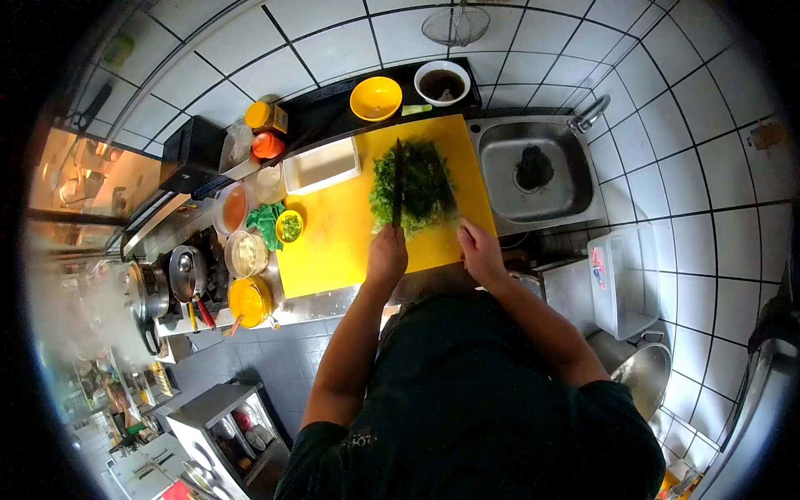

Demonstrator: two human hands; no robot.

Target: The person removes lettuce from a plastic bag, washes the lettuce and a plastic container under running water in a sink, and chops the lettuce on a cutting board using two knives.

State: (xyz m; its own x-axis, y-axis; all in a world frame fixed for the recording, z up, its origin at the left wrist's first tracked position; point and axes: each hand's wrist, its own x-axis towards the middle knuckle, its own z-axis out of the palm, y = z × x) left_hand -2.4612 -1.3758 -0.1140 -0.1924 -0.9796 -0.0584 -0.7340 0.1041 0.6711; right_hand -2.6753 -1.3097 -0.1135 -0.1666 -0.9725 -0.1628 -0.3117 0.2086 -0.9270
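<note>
A heap of chopped leafy greens (425, 179) lies on the yellow cutting board (325, 242). My left hand (387, 254) is closed round the handle of a dark knife (397, 179), whose blade points away from me over the left part of the greens. My right hand (482, 250) is closed at the near right edge of the heap, on the handle of a second blade (447, 187), which is blurred and lies along the right side of the greens. The two hands are apart, both near the front edge of the board.
Right of the board is a steel sink (533, 171) with a dark strainer. A white tray (321, 167) and a small yellow bowl of chopped greens (289, 226) stand at the left. Behind are an orange bowl (376, 98) and a white bowl of dark liquid (442, 84).
</note>
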